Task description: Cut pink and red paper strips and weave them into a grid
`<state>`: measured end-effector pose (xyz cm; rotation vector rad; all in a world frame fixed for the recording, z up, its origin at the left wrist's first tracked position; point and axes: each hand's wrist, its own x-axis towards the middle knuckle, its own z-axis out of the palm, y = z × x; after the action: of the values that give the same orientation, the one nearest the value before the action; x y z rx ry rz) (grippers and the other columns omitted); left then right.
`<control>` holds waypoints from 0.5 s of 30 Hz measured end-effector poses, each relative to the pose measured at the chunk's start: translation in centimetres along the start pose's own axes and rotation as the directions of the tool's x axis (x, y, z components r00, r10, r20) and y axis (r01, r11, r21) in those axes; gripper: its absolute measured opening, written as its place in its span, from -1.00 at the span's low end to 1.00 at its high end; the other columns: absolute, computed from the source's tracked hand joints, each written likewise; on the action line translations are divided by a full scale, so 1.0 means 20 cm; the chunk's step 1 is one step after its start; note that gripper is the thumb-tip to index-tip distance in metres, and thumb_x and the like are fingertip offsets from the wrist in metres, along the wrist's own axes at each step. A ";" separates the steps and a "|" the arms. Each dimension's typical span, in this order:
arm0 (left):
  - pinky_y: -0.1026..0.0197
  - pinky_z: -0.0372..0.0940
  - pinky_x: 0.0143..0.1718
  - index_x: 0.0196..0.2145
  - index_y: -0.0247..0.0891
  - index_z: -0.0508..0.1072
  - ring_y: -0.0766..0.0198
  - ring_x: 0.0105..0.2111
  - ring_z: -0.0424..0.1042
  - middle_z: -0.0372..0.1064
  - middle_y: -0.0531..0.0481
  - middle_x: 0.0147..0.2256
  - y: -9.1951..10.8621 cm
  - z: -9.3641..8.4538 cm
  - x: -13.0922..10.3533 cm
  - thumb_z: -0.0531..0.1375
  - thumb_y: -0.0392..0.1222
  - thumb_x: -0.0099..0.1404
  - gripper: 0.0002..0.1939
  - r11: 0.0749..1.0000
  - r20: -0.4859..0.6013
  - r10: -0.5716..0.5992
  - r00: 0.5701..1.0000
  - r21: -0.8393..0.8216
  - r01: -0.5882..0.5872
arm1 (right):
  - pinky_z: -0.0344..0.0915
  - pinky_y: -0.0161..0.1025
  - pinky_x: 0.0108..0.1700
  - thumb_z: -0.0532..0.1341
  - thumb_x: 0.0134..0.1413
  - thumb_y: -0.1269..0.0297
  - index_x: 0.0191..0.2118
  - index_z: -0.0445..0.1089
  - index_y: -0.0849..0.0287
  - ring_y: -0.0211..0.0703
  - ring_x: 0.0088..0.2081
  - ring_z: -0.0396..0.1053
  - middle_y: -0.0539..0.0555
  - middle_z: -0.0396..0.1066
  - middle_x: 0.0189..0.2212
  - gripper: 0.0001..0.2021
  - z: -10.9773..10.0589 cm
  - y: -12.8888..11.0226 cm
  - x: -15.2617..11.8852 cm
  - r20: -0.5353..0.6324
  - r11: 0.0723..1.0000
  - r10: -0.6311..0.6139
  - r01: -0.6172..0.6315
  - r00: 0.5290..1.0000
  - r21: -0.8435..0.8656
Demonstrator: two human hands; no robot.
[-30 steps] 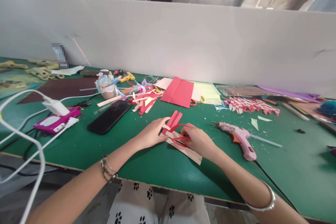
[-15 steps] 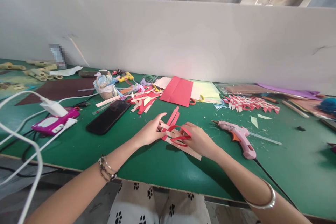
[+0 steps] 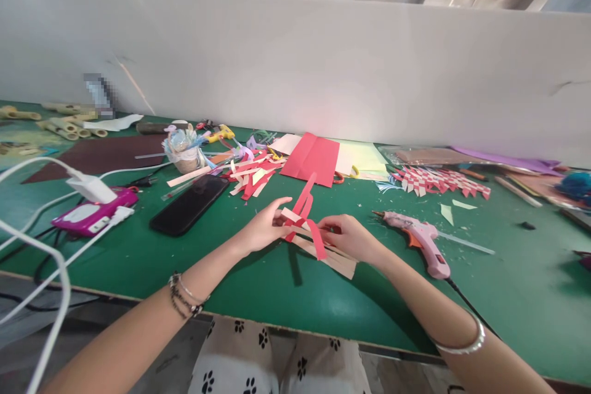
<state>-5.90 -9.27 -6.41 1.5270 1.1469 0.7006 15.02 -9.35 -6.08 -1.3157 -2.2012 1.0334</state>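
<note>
My left hand [image 3: 268, 229] pinches the left end of a small weave of red and pale pink paper strips. Red strips [image 3: 305, 198] stick up from it toward the back. Another red strip [image 3: 318, 241] curves over the pale pink strips [image 3: 339, 263], its loose end pointing toward me. At the right side of the weave, my right hand [image 3: 346, 236] has its fingers curled around the pale strips; its fingertips are partly hidden behind them. A folded red sheet of paper [image 3: 314, 159] lies just beyond the hands.
A pink glue gun [image 3: 422, 240] lies to the right, its cord running toward me. On the left are a black phone [image 3: 189, 204] and a magenta power strip [image 3: 95, 212] with white cables. Farther back lie loose paper strips [image 3: 256, 173] and a finished-looking checkered weave [image 3: 441, 181].
The red strips that looped by my right hand have come loose from its fingers; one now hangs over the pale strips. The right hand has shifted slightly, while the left stays in place.
</note>
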 end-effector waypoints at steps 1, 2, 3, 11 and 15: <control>0.16 0.24 -0.26 0.13 -0.27 0.00 0.14 -0.20 0.37 0.37 -0.09 -0.25 0.00 0.00 0.00 0.16 -0.26 0.10 -0.34 1.000 -0.008 0.000 1.000 -0.023 -0.001 | 0.00 -0.36 -0.51 0.02 -0.02 0.30 -0.50 0.34 0.20 -0.34 -0.57 0.09 -0.06 0.27 -0.60 -0.80 0.00 0.00 0.00 -0.009 1.000 -0.008 0.008 1.000 0.002; 0.15 0.24 -0.24 0.12 -0.27 0.01 0.14 -0.19 0.37 0.37 -0.09 -0.24 0.00 0.00 0.00 0.15 -0.28 0.11 -0.36 0.999 -0.015 0.001 1.000 -0.041 -0.001 | -0.01 -0.36 -0.51 0.01 -0.02 0.31 -0.52 0.32 0.20 -0.34 -0.57 0.08 -0.06 0.25 -0.61 -0.80 -0.01 0.00 0.00 -0.020 1.000 -0.015 0.015 1.000 0.006; 0.14 0.24 -0.22 0.12 -0.28 0.03 0.14 -0.18 0.36 0.36 -0.10 -0.24 0.00 0.00 0.01 0.15 -0.29 0.11 -0.37 0.999 -0.023 0.001 1.000 -0.052 -0.002 | -0.02 -0.36 -0.51 0.00 -0.02 0.32 -0.53 0.30 0.20 -0.35 -0.57 0.07 -0.07 0.24 -0.61 -0.81 -0.01 0.00 0.00 -0.030 1.000 -0.021 0.021 0.999 0.014; 0.18 0.31 -0.34 0.06 -0.22 0.10 0.28 -0.39 0.39 0.28 0.01 -0.31 0.06 0.00 -0.02 0.18 -0.27 0.11 -0.43 0.971 -0.099 -0.140 0.985 -0.207 0.117 | -0.11 -0.37 -0.55 -0.01 -0.06 0.36 -0.61 0.13 0.18 -0.37 -0.59 -0.06 -0.12 0.05 -0.68 -0.83 -0.03 -0.01 0.00 -0.022 1.000 -0.013 0.014 1.000 0.012; 0.19 0.34 -0.38 0.05 -0.21 0.12 0.30 -0.41 0.38 0.24 0.06 -0.37 0.07 0.00 -0.03 0.20 -0.24 0.10 -0.44 0.951 -0.074 -0.160 0.984 -0.278 0.134 | -0.14 -0.37 -0.56 0.00 -0.04 0.31 -0.62 0.11 0.18 -0.38 -0.60 -0.09 -0.12 0.00 -0.68 -0.81 -0.03 -0.01 -0.01 -0.002 1.000 -0.015 0.015 1.000 0.027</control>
<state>-5.75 -9.71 -4.97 1.1749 1.1699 0.8010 15.36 -9.26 -5.51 -1.2864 -2.1848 1.0521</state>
